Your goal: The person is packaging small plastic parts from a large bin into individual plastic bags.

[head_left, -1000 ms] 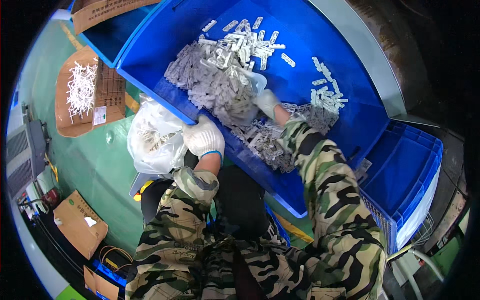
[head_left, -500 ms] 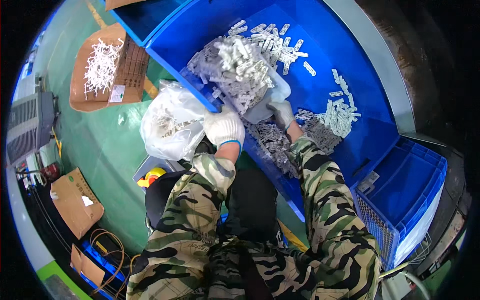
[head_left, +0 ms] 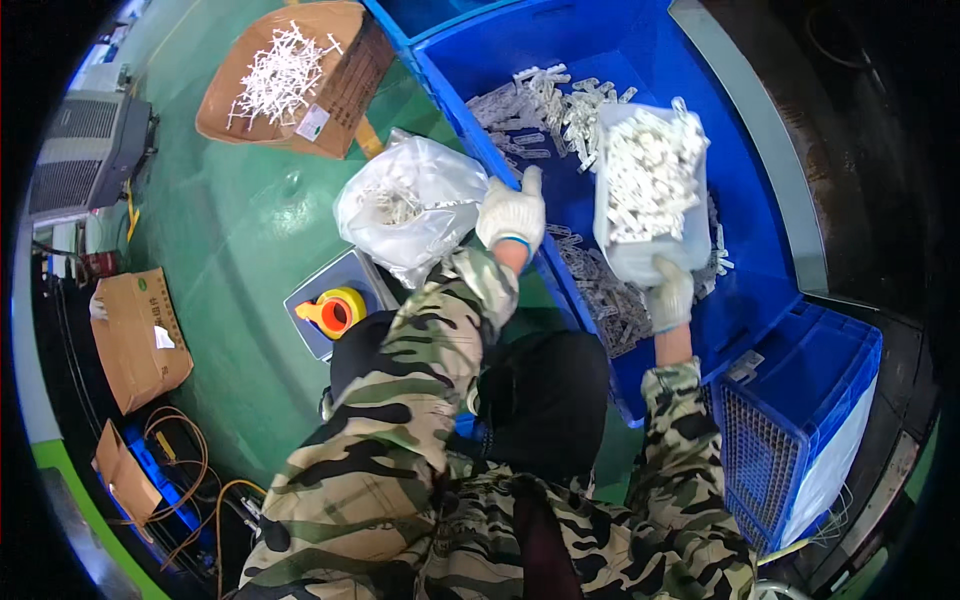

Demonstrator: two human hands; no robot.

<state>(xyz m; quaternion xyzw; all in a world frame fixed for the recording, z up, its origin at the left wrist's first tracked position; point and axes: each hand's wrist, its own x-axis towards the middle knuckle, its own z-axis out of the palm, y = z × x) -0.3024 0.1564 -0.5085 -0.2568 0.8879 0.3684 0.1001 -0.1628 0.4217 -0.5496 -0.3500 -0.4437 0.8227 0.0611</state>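
Observation:
My right hand (head_left: 672, 292), in a white knit glove, grips the near end of a translucent plastic scoop-like tub (head_left: 625, 262). The tub is heaped with small white plastic parts (head_left: 655, 175) and hangs over the big blue bin (head_left: 760, 225). My left hand (head_left: 512, 212), gloved too, is closed on the bin's left rim, thumb up; its fingers are partly hidden. Right beside it on the left stands an open clear plastic bag (head_left: 430, 165) with some white parts inside. More loose pale parts (head_left: 585, 110) lie in the bin, with greyer ones (head_left: 605, 300) at its near side.
A cardboard box (head_left: 355, 75) of thin white pieces stands at the far left. A yellow-orange tape dispenser (head_left: 338, 312) sits on a grey scale-like plate (head_left: 310, 290). Another blue crate (head_left: 800, 390) is at the right. Cardboard (head_left: 143, 340) and cables (head_left: 205, 450) lie at the left.
My right hand has lifted the filled tub up and to the right, away from the bin's left side. My left hand stays by the rim. The whole view has shifted.

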